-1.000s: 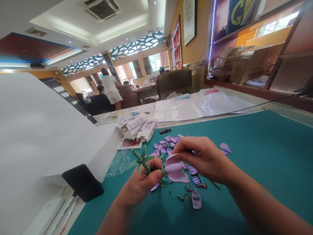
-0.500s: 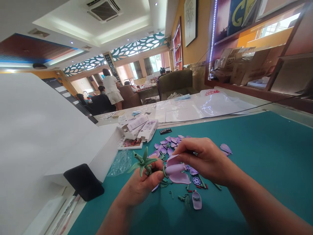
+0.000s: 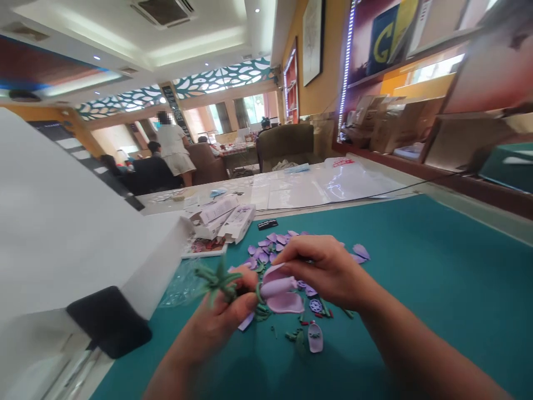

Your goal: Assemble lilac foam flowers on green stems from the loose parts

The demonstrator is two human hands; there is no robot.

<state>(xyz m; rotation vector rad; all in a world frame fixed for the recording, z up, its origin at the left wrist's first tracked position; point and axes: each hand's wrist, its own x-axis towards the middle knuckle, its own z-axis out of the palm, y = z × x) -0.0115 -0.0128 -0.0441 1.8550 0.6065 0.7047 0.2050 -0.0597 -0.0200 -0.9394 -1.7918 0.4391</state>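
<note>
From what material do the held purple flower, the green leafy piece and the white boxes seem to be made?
Purple flower: probably moulded plastic, satin finish; its surface is smooth and evenly coloured.
Green leafy piece: likely plastic too, from its uniform colour; blur hides the finish.
White boxes: seemingly thin printed card, fairly matte, with straight folded edges.

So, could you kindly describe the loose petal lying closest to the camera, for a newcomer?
On the teal mat, look from the clustered purple petals towards the camera. The loose petal lies right of some green bits; its pale lilac hollow, with a green piece inside, sets it apart.
</note>
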